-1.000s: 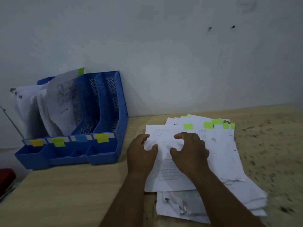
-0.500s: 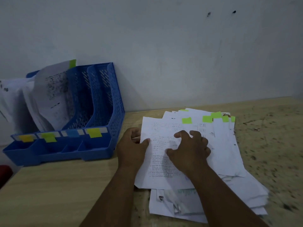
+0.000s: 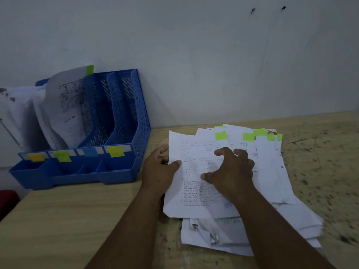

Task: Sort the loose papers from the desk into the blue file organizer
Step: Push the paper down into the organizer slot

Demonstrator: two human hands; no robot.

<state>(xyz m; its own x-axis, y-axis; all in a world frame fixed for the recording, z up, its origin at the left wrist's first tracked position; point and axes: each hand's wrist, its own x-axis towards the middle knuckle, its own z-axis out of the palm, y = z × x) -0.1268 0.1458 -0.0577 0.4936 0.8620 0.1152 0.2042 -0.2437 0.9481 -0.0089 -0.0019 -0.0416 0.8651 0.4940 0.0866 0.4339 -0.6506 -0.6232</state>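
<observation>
A messy pile of white papers (image 3: 272, 171) with green sticky tabs lies on the wooden desk, right of centre. On top is a printed sheet (image 3: 194, 191). My left hand (image 3: 159, 171) grips its left edge, thumb on top and fingers underneath. My right hand (image 3: 231, 171) presses on the sheet with curled fingers, pinching at it. The blue file organizer (image 3: 120, 133) stands at the left against the wall. Its left slots hold curled sheets (image 3: 66, 111); the two right slots look empty. Yellow, green and blue tabs mark its front.
The wooden desk (image 3: 77, 220) has a speckled, dirty surface at the right. A pale wall runs close behind the desk. Something red (image 3: 7, 200) sits beyond the desk's left edge.
The top sheet has slid left and its left edge has lifted off the pile. My left hand now grips that edge instead of resting on it.
</observation>
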